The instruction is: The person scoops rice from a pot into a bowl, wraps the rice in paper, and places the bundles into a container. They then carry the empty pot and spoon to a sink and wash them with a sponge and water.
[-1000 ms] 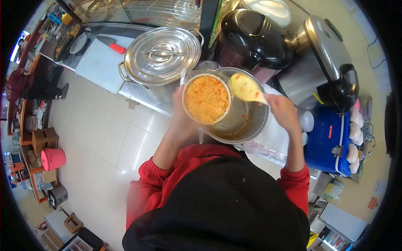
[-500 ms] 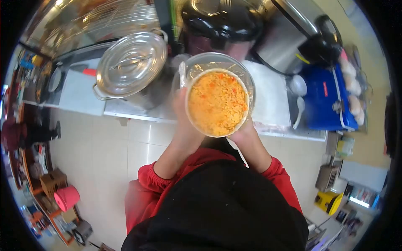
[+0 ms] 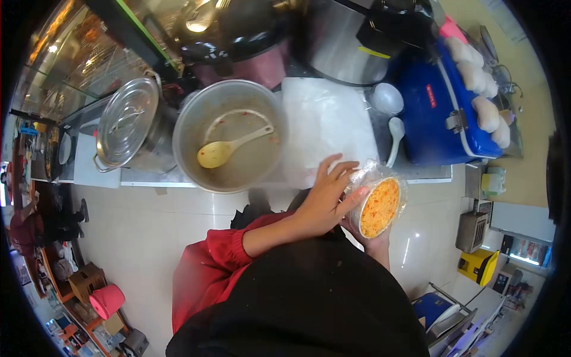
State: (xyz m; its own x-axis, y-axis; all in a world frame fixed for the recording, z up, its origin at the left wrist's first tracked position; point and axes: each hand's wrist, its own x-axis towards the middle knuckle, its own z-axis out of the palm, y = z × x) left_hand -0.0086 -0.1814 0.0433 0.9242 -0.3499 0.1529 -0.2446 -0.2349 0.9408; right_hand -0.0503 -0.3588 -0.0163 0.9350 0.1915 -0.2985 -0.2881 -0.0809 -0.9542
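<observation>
A white bowl of orange fried rice (image 3: 379, 209) is tilted in front of me, right of my body, with clear plastic (image 3: 366, 171) around its rim. My right hand (image 3: 376, 243) is wrapped around the bowl's underside, mostly hidden by it. My left hand (image 3: 326, 201) is at the bowl's left side with fingers spread; its thumb and fingertips reach the plastic and the rim. To the left, a large metal pot (image 3: 184, 137) stands uncovered on the counter, with bits of food inside. A pale yellow rice spoon (image 3: 217, 154) lies in that pot.
A lidded steel pot (image 3: 128, 122) stands at the left. White sheets (image 3: 327, 125) lie mid-counter, beside a white spoon (image 3: 395, 140) and a small white bowl (image 3: 388, 98). A blue cooler (image 3: 428, 128) is at the right. A person (image 3: 35, 229) is at far left.
The bowl of rice has moved from above the metal pot to the right and is now tilted. My left hand has loosened and spread its fingers. The pot's inside and spoon are now visible.
</observation>
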